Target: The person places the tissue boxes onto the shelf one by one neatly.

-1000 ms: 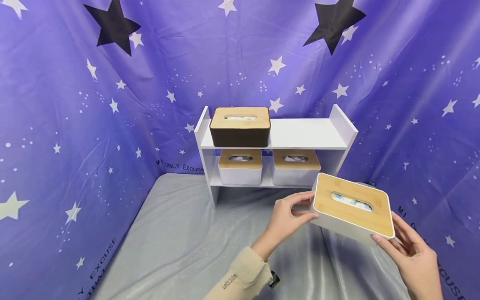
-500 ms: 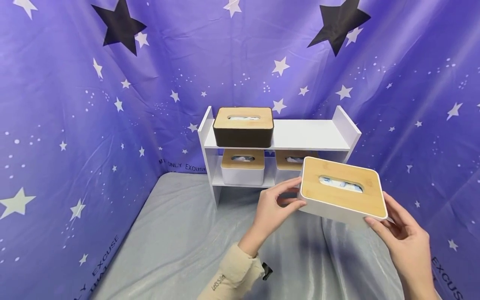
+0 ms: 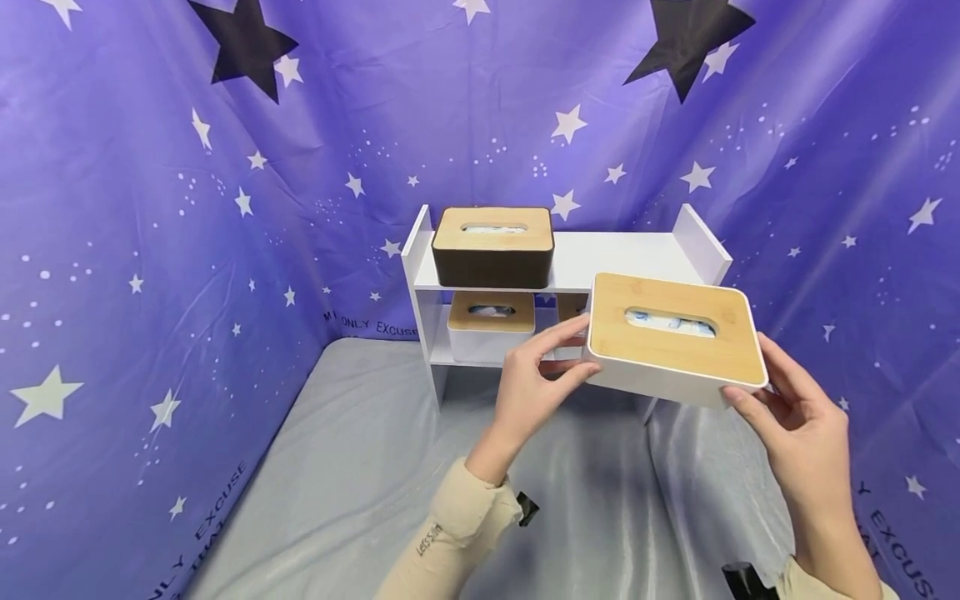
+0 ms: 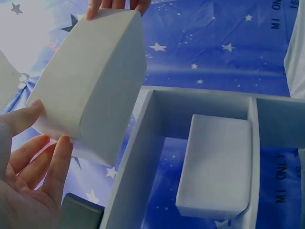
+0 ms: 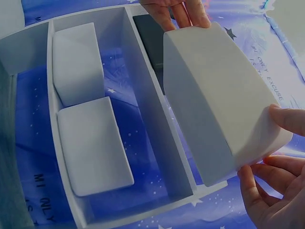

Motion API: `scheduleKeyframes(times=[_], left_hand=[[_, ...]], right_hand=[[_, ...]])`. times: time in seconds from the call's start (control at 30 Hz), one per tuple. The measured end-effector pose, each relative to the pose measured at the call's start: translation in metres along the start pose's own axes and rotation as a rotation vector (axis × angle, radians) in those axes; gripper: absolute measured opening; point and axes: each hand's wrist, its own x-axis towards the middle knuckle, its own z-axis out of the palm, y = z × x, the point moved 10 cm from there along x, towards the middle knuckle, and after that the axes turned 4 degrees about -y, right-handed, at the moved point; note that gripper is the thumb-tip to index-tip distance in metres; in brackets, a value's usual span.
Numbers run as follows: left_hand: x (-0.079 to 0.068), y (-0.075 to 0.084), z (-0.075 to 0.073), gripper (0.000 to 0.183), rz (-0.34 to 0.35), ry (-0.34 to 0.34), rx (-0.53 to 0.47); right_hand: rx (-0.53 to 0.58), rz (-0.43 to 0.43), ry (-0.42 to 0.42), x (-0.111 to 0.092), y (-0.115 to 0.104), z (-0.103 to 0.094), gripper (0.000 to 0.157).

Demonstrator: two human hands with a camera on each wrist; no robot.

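Observation:
A white tissue box with a bamboo lid (image 3: 667, 354) is held in the air between both hands, in front of the right part of a white shelf (image 3: 600, 254). Its lid slot shows blue-and-white tissue. My left hand (image 3: 528, 392) grips the box's left end, thumb at the front and fingers behind. At the opposite end my right hand (image 3: 802, 417) grips it the same way. Both wrist views show the plain underside and walls of the held box (image 4: 90, 71), (image 5: 224, 90). Part of the upper shelf and most of one lower box are hidden behind it.
On the upper shelf's left stands a dark brown tissue box (image 3: 492, 258) with a bamboo lid. Below it sits a white tissue box (image 3: 491, 333); another white box (image 5: 97, 148) stands beside that one. Grey cloth (image 3: 360, 467) covers the table, and starry purple curtains (image 3: 150, 250) surround it.
Both hands have carried the tissue box up and to the left, from low at the right to the height of the upper shelf's front edge. It has also become more level.

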Motion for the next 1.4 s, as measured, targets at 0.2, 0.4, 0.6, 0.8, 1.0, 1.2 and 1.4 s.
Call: scheduleKeyframes(times=[0.2,0.4,0.6,0.8,1.0,1.2,1.4], left_hand=[[0.010,0.007,-0.006,0.052,0.017,0.013,0.044],[0.018,0.008,-0.013,0.053,0.015,0.046,0.057],[0.023,0.007,-0.019,0.053,0.025,0.067,0.073],[0.027,0.001,-0.022,0.052,0.022,0.079,0.076],[0.033,-0.006,-0.024,0.051,0.008,0.090,0.074],[0.039,-0.010,-0.026,0.049,-0.012,0.104,0.097],[0.042,-0.013,-0.027,0.048,-0.031,0.114,0.146]], right_hand=[[-0.038,-0.035,-0.033,0.011,-0.009,0.008,0.065],[-0.026,-0.056,-0.068,0.021,-0.010,0.017,0.064],[0.078,-0.073,-0.075,0.030,-0.008,0.024,0.063],[0.001,-0.066,-0.083,0.037,-0.004,0.030,0.063],[-0.008,-0.059,-0.087,0.045,-0.002,0.035,0.060],[0.091,-0.051,-0.070,0.054,0.001,0.039,0.057],[0.036,-0.049,-0.050,0.060,0.000,0.041,0.056]])
